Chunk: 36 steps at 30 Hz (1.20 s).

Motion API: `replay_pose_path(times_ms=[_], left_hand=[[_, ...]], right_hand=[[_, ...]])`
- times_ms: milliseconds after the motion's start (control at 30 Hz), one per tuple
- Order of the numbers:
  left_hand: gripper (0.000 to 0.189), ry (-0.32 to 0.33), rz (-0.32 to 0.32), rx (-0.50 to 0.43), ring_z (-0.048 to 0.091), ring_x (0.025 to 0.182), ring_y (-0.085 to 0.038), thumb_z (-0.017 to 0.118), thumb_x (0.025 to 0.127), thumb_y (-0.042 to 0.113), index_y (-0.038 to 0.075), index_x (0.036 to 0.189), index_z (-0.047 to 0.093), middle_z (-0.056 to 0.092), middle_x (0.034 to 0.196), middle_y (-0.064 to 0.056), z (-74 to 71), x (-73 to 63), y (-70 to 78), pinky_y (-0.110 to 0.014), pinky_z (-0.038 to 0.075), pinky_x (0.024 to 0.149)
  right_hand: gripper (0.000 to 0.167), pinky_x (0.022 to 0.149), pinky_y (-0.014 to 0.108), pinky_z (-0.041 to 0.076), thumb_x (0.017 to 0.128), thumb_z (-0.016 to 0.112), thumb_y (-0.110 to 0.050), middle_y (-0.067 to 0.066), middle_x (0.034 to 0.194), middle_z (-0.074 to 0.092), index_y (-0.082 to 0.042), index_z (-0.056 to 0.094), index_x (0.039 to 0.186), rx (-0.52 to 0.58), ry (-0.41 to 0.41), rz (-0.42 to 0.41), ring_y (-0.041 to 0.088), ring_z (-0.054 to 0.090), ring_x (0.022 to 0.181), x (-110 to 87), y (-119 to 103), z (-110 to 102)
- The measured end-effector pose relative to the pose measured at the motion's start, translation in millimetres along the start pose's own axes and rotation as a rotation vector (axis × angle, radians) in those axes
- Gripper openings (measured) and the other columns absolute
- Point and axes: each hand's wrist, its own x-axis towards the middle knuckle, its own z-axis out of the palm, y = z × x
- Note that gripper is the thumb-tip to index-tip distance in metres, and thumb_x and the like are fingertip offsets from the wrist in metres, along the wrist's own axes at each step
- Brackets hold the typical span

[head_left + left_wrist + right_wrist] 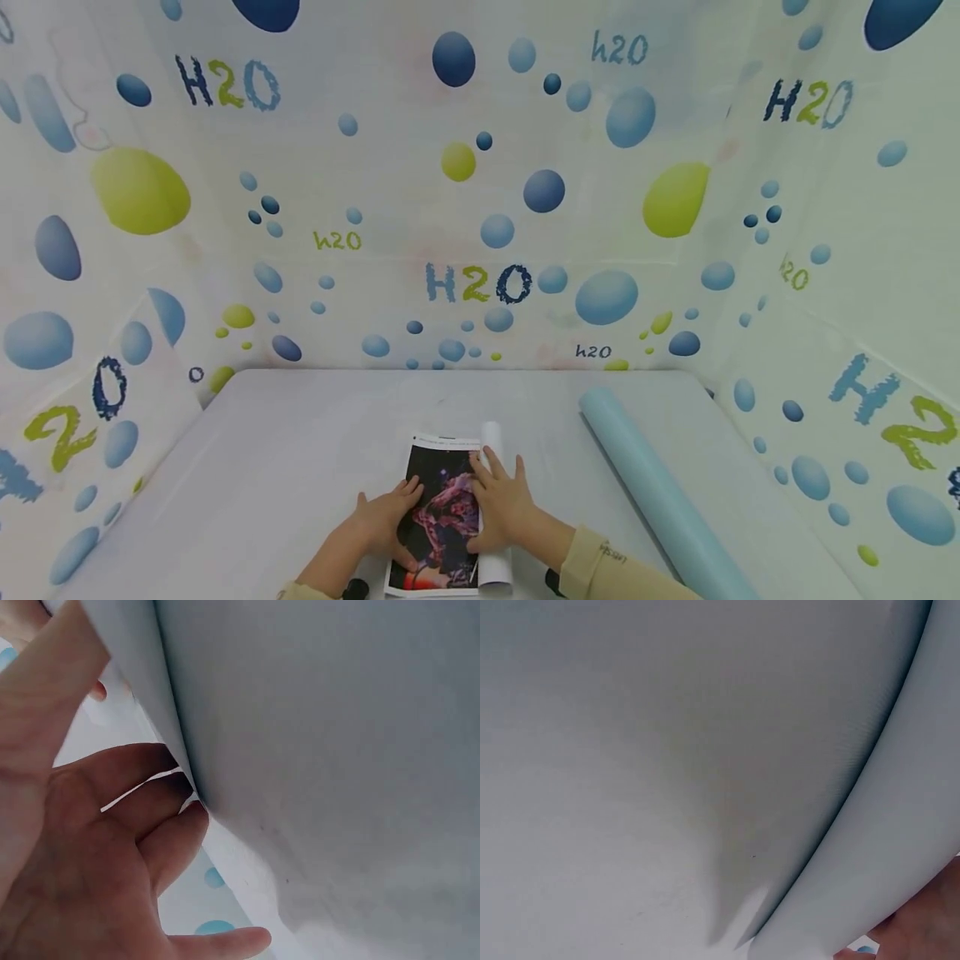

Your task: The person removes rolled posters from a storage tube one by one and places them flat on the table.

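Observation:
A printed sheet (446, 500) with a dark, pinkish-red picture and a white border lies on the table in the head view. Along its right side runs a white paper roll (493, 571). My left hand (386, 521) rests on the sheet's left edge, fingers extended over the picture. My right hand (506, 504), fingers spread, lies across the roll and the picture's right border. In the left wrist view the left hand's (112, 847) fingertips touch a pale edge. The right wrist view shows a curved pale surface (840, 862) and only a bit of the right hand (922, 919).
A long light-blue roll (660, 492) lies slantwise on the white table (300, 433), right of my right hand. Behind and at both sides hang white sheets (405, 167) printed with blue and green drops. Dark wrist gear (355, 589) shows beside the left wrist.

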Motion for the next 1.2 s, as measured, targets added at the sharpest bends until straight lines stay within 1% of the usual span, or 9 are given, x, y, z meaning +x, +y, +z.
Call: replay_pose_path(times_ms=[167,300,433,600,767,933,1067,1133,1200], left_hand=[[0.104,-0.012,-0.007,0.011,0.034,0.128,-0.038,0.086,0.05,0.035,-0.001,0.136,0.04,0.03,0.144,-0.018,-2.8,-3.0,-4.1,-0.076,0.01,0.088],[0.104,-0.007,-0.019,0.001,0.033,0.128,-0.038,0.086,0.049,0.034,-0.001,0.135,0.04,0.031,0.144,-0.018,-4.2,-5.5,-9.3,-0.077,0.009,0.087],[0.104,-0.009,-0.022,-0.013,0.034,0.127,-0.039,0.087,0.049,0.034,-0.001,0.135,0.04,0.031,0.144,-0.018,-5.4,-7.2,-13.4,-0.078,0.008,0.086],[0.103,0.012,-0.024,-0.011,0.035,0.126,-0.04,0.087,0.048,0.032,-0.001,0.134,0.042,0.033,0.143,-0.018,-7.2,-11.3,-16.4,-0.078,0.007,0.086],[0.102,0.015,-0.015,-0.013,0.036,0.125,-0.042,0.087,0.048,0.031,-0.002,0.133,0.043,0.033,0.142,-0.02,-10.2,-14.2,-16.5,-0.078,0.008,0.086],[0.102,0.002,-0.016,-0.015,0.036,0.124,-0.042,0.087,0.049,0.03,-0.002,0.134,0.042,0.033,0.142,-0.02,-10.6,-15.1,-17.9,-0.077,0.009,0.086],[0.102,-0.001,-0.01,0.004,0.036,0.124,-0.042,0.087,0.048,0.032,-0.002,0.134,0.042,0.033,0.142,-0.02,-12.7,-14.8,-20.1,-0.078,0.009,0.086],[0.103,0.0,-0.021,0.005,0.036,0.125,-0.042,0.087,0.048,0.032,-0.002,0.134,0.042,0.033,0.142,-0.019,-14.1,-15.5,-22.3,-0.078,0.008,0.086],[0.103,-0.004,-0.037,0.007,0.035,0.125,-0.042,0.087,0.047,0.033,-0.002,0.133,0.043,0.033,0.143,-0.019,-15.0,-16.8,-24.6,-0.078,0.007,0.085]], right_hand=[[0.094,0.094,0.057,0.032,0.058,0.056,-0.079,-0.002,0.146,0.03,-0.021,0.049,0.131,-0.002,0.002,0.023,0.024,0.019,0.136,-7.0,4.8,-1.8],[0.095,0.091,0.06,0.034,0.057,0.056,-0.08,-0.001,0.145,0.032,-0.02,0.049,0.13,0.005,-0.007,0.042,0.026,0.02,0.136,-10.0,10.1,2.5],[0.096,0.086,0.063,0.035,0.056,0.055,-0.081,-0.001,0.146,0.031,-0.022,0.048,0.132,0.018,-0.03,0.059,0.029,0.019,0.136,-11.7,13.9,8.4],[0.099,0.083,0.066,0.035,0.055,0.053,-0.084,-0.002,0.148,0.027,-0.025,0.045,0.134,0.006,-0.06,0.08,0.031,0.018,0.136,-13.5,16.1,12.3],[0.098,0.084,0.068,0.033,0.054,0.053,-0.084,-0.001,0.148,0.026,-0.026,0.046,0.133,0.004,-0.053,0.097,0.033,0.017,0.136,-16.0,16.8,14.1],[0.096,0.082,0.07,0.032,0.052,0.059,-0.08,0.002,0.147,0.027,-0.025,0.049,0.129,0.036,-0.033,0.146,0.036,0.017,0.134,-19.7,14.5,16.7],[0.096,0.082,0.072,0.029,0.05,0.063,-0.076,0.007,0.146,0.027,-0.024,0.049,0.129,0.026,-0.066,0.209,0.038,0.016,0.134,-22.0,17.2,16.9],[0.095,0.082,0.073,0.028,0.049,0.065,-0.075,0.009,0.145,0.028,-0.024,0.05,0.128,0.015,-0.078,0.241,0.038,0.017,0.134,-24.4,21.9,18.2],[0.095,0.081,0.074,0.028,0.05,0.065,-0.075,0.01,0.145,0.026,-0.025,0.05,0.13,0.004,-0.084,0.254,0.038,0.016,0.134,-28.4,27.7,20.2]])
